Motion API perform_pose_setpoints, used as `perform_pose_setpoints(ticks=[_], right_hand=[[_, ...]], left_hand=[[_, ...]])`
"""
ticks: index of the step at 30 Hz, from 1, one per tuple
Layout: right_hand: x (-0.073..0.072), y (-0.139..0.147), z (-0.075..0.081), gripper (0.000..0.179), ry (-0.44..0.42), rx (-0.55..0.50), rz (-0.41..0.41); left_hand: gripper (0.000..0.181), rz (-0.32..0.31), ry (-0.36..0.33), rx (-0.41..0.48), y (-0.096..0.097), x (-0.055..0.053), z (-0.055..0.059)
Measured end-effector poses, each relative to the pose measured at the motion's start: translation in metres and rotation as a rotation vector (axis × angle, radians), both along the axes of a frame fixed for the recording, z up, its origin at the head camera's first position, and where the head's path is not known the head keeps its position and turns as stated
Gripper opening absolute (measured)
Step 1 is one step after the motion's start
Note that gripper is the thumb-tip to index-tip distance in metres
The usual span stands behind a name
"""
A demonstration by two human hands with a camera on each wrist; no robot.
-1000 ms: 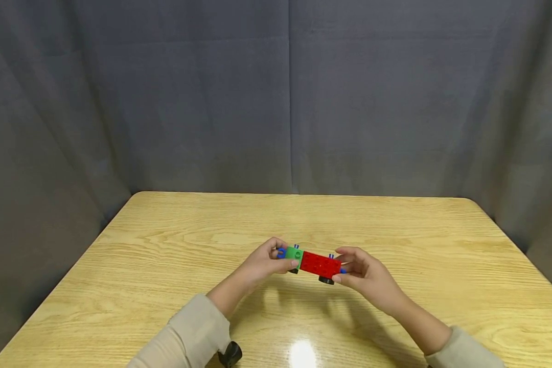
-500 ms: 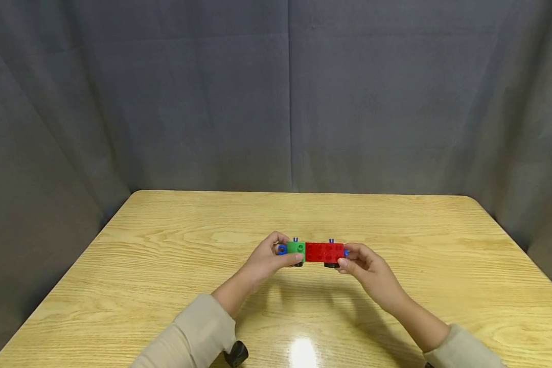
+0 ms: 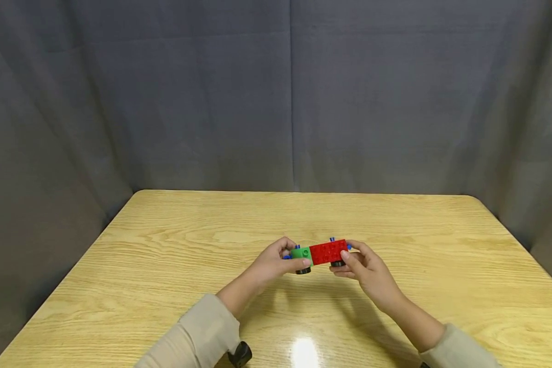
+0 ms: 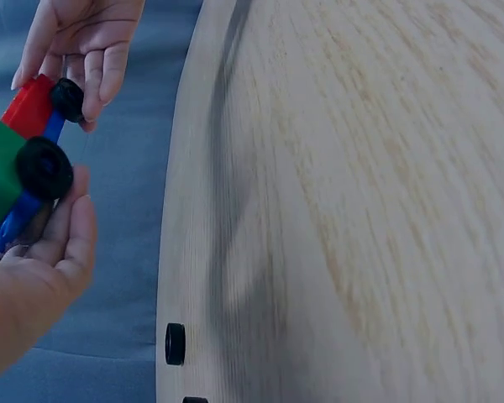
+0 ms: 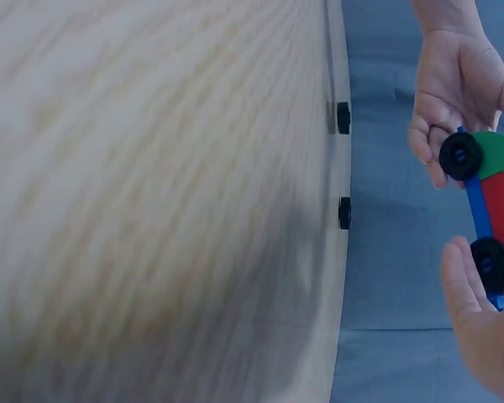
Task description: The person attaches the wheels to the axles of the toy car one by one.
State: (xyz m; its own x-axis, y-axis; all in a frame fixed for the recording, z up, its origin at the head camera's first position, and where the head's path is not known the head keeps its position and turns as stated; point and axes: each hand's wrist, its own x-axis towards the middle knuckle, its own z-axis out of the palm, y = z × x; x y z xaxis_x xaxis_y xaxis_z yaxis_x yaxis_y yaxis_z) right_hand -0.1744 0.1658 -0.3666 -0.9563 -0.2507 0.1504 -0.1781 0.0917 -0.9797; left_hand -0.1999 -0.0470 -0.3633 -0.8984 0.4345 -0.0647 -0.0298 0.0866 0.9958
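Between my hands is a toy car of building bricks, with a green brick (image 3: 299, 253) at its left end and a red brick (image 3: 324, 252) at its right. They sit on a blue chassis (image 5: 479, 210). Two black wheels (image 3: 338, 263) are on the side nearest me; blue axle stubs (image 3: 332, 239) stick out on the far side. My left hand (image 3: 276, 265) grips the green end, its thumb on the green brick. With the right hand (image 3: 371, 273) I hold the red end, the thumb pressed on the red brick. The car is above the table, its right end slightly higher.
Two loose black wheels (image 5: 343, 117) lie close to an edge of the wooden table (image 3: 188, 230), seen in both wrist views. A black wrist camera (image 3: 240, 354) sits at the left sleeve. Grey curtains (image 3: 211, 102) hang behind the table and at its sides.
The car has turned from right end low, through level, to right end raised. Both hands have shifted slightly right, keeping hold; the right thumb now lies further onto the red brick.
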Motion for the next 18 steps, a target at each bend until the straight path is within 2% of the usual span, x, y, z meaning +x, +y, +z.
perform_pose_setpoints(ticks=[3, 7, 13, 18], right_hand=[[0.0, 0.0, 0.0, 0.048, 0.015, -0.002, -0.011], [-0.001, -0.001, 0.001, 0.05, 0.008, -0.006, -0.051], [-0.005, -0.009, 0.004, 0.058, -0.094, -0.107, -0.1], [-0.007, -0.014, 0.006, 0.06, -0.137, -0.197, -0.087]], left_hand=[[0.033, -0.022, -0.003, -0.012, 0.0, 0.0, -0.002], [0.034, -0.011, 0.015, -0.049, 0.003, 0.0, -0.002], [0.036, -0.012, 0.015, -0.115, 0.005, -0.001, -0.004], [0.037, -0.033, 0.017, -0.133, 0.006, 0.0, -0.005]])
